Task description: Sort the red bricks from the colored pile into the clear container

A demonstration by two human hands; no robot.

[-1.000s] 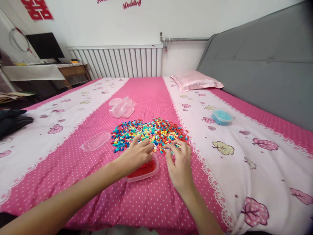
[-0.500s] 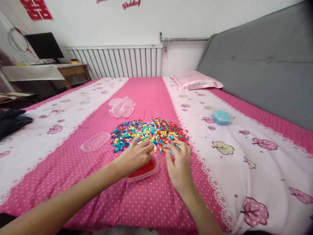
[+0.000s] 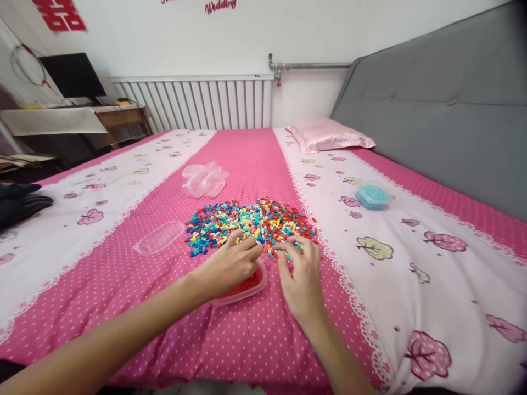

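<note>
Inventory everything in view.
Bedspread: one, pink and white, centre
Pieces: many, multicoloured, centre
Red-filled tub: one, clear, front
Lid: one, clear, centre left
Containers: several, clear, behind pieces
Blue-filled tub: one, clear, right
Pillow: one, pink, back
Headboard: one, grey, right
Radiator: one, white, back
Pipe: one, grey, back
Desk: one, brown, left
Monitor: one, black, left
Gloves: count unclear, black, left
Signs: several, red, wall
Left hand: one, bare, front centre
Right hand: one, bare, near pieces

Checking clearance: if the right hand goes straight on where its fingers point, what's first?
Probably the heap of colored pieces, directly ahead of the right hand; the gap between them is unclear.
</note>
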